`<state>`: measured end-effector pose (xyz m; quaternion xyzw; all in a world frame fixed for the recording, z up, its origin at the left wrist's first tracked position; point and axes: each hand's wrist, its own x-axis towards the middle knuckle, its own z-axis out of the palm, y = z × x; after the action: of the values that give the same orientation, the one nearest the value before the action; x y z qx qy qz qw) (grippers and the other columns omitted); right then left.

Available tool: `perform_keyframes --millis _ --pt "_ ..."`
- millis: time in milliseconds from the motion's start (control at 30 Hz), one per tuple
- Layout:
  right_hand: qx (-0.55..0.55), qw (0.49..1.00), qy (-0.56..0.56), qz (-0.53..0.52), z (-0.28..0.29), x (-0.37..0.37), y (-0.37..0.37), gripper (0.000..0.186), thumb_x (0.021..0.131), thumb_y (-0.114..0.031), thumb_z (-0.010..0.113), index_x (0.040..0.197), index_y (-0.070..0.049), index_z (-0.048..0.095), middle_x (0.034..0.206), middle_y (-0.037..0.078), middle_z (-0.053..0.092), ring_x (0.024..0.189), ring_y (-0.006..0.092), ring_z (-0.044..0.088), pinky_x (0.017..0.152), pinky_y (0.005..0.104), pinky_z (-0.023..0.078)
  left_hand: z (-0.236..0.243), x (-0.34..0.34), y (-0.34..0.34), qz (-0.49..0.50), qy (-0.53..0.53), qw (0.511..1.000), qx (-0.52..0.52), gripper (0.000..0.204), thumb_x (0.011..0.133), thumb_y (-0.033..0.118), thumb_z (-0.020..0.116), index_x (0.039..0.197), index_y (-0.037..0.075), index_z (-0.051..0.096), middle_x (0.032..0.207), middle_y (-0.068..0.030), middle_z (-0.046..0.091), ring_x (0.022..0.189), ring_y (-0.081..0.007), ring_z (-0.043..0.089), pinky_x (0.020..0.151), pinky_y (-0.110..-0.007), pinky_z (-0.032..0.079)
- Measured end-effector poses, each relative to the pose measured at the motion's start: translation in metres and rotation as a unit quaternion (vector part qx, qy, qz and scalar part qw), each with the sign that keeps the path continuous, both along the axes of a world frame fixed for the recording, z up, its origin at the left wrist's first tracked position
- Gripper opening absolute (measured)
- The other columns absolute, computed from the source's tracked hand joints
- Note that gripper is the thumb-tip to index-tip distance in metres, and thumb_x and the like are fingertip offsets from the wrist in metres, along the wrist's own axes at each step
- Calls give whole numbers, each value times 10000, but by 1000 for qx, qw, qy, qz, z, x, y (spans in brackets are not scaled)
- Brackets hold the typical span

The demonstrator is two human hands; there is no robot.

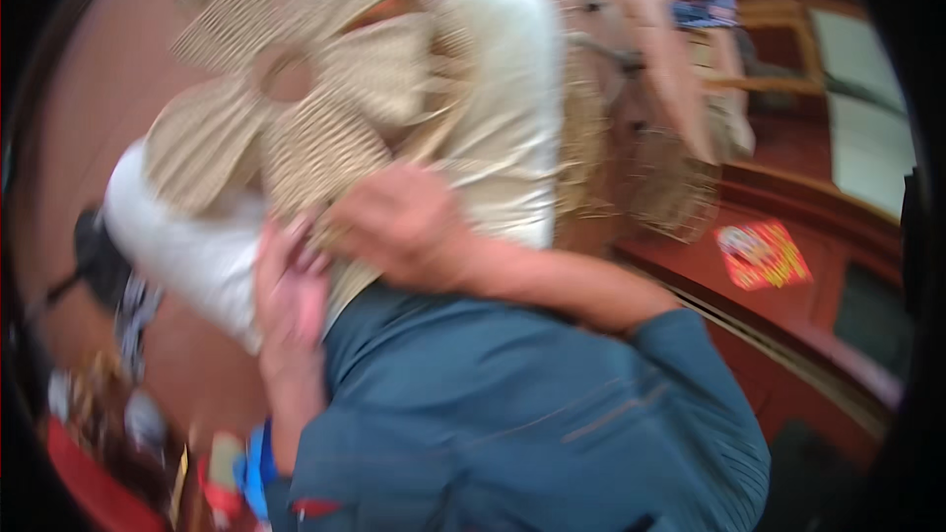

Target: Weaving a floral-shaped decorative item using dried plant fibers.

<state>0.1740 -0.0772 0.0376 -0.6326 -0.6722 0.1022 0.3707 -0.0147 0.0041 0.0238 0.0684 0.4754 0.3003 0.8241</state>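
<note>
A tan woven straw piece [325, 148] spreads over my lap like a flower. Several ribbed petals fan out around a round hole in its middle. At the tip of the petal nearest me, my left hand [293, 281] has its fingers bent up against the edge. Over the same tip curls my right hand [402, 222], fingers drawn together on the straw. Motion smears both hands, and the petal's end between them is mostly hidden. Beneath the piece are my light trousers [507, 89].
Loose straw [586, 153] hangs beside my right leg. Farther right are a long pink padded seat [665, 49] with a dark flat item [705, 11] on it, and a red-brown cabinet [680, 246] bearing a red-and-yellow paper [764, 254]. Blurred coloured items [236, 473] lie at lower left.
</note>
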Motion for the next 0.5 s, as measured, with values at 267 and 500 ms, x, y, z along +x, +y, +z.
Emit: perform_keyframes --millis 267,500 --pt "-26 999 -20 13 10 5 3 287 852 -200 857 1106 -134 739 1017 49 685 921 272 657 829 410 509 -9 1 -2 46 -244 969 -13 224 1092 121 567 1292 27 607 1051 -75 644 788 -154 525 735 -332 469" --pt "-8 1000 -22 19 11 -6 8 298 873 -219 859 1143 -144 757 1017 36 678 932 259 653 832 407 501 7 -29 -8 55 -138 988 48 398 1100 87 584 1489 29 526 957 -28 555 744 -115 476 677 -279 426"
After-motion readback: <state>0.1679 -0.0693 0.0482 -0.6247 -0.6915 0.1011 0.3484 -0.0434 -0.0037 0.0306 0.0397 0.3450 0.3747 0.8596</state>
